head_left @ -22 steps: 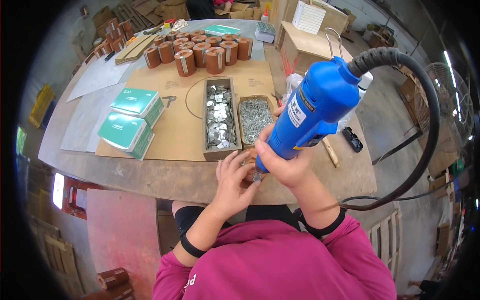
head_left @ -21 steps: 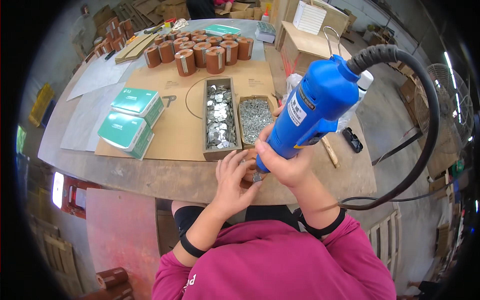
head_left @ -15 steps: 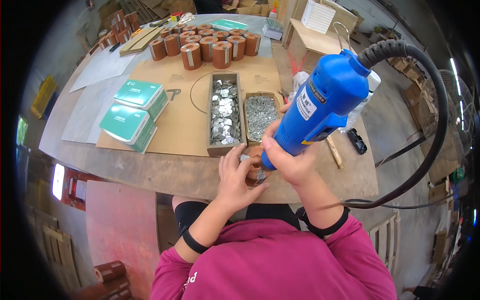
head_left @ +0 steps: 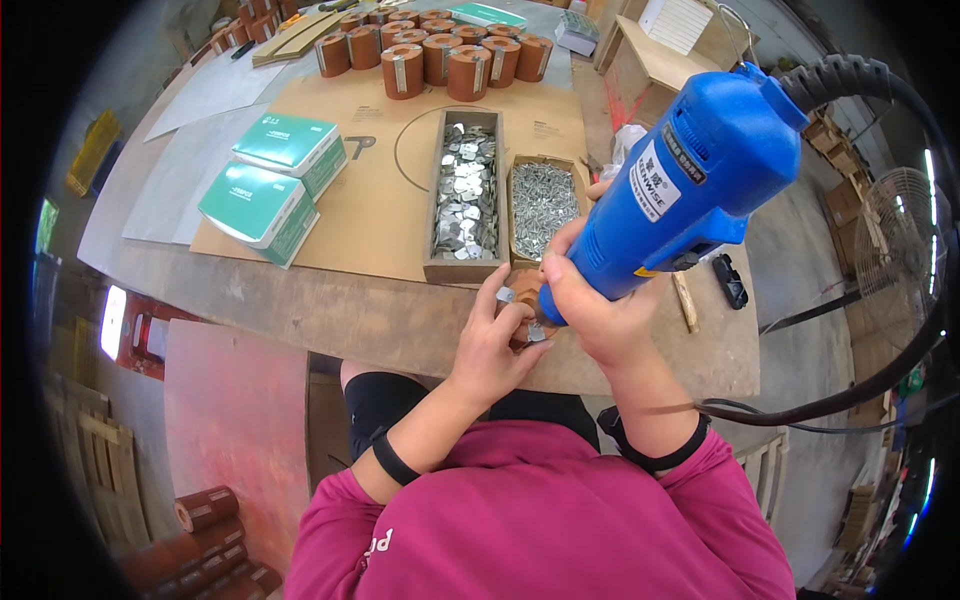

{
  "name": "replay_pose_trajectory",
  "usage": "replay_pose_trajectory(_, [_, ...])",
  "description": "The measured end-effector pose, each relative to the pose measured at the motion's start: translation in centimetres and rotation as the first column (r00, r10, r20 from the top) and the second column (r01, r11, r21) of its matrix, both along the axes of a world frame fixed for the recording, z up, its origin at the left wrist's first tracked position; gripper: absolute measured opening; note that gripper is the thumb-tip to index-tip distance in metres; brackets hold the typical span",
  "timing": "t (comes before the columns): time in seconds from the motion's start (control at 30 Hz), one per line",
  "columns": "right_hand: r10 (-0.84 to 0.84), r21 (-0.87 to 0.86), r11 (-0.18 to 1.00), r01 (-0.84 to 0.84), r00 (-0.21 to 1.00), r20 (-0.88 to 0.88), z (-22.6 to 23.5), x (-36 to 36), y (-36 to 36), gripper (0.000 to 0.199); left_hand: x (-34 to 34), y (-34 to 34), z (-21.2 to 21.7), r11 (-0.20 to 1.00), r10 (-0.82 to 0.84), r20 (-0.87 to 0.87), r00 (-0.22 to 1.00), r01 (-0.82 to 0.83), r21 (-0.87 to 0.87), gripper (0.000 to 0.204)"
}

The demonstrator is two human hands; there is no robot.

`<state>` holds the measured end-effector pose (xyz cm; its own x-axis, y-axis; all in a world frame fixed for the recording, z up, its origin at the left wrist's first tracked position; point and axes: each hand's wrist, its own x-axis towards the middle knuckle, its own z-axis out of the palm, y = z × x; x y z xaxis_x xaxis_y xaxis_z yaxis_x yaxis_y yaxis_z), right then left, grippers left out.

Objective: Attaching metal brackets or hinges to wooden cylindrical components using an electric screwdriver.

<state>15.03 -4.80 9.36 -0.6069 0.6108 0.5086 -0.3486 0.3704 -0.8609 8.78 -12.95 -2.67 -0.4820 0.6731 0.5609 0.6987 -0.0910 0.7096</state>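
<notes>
My right hand [head_left: 590, 315] grips a big blue electric screwdriver [head_left: 690, 185], its tip pointing down at the bench edge. A thick black cable [head_left: 905, 230] loops from its top round to my right side. My left hand [head_left: 500, 345] holds a small brown cylinder-like piece [head_left: 524, 290] with a little metal plate [head_left: 536, 334] on it, right under the tool's tip. Just beyond my hands stand a wooden tray of metal plates [head_left: 463, 195] and a cardboard box of screws [head_left: 540, 205].
Several brown rolls [head_left: 440, 55] stand at the far end of the cardboard sheet [head_left: 370, 205]. Two green-and-white boxes [head_left: 275, 180] lie on the left. A wooden stick [head_left: 685, 300] and a small black object [head_left: 730, 280] lie to the right. More brown rolls [head_left: 205, 545] lie on the floor.
The view has shifted slightly; the blue tool has tilted and now sits higher and further right in view. Both hands stay at the bench edge on the small piece.
</notes>
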Motion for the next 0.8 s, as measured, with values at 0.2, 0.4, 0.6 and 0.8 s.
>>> replay_pose_trajectory(0.2, [-0.039, -0.033, 0.999, 0.037, 0.997, -0.065, -0.5, -0.3, 0.2, 0.038, 0.1, -0.1, 0.0, 1.0, -0.017, 0.049, 0.999, 0.018, -0.003, 0.035])
replay_pose_trajectory(0.4, [-0.023, 0.007, 1.0, 0.023, 0.999, -0.049, -0.4, 0.1, 0.2, 0.045, 0.4, -0.2, 0.0, 0.999, -0.033, 0.137, 0.99, 0.035, -0.01, 0.035])
replay_pose_trajectory(0.6, [-0.007, 0.009, 1.0, 0.007, 0.999, -0.038, -0.6, 0.3, 0.3, 0.044, 0.3, 0.2, -0.2, 1.0, -0.013, 0.089, 0.996, 0.012, 0.01, 0.036])
replay_pose_trajectory(0.8, [0.022, -0.037, 0.999, -0.024, 0.998, -0.052, -0.6, 0.5, 0.4, 0.054, 0.3, 0.1, -0.1, 1.0, -0.004, 0.087, 0.996, 0.006, -0.026, 0.034])
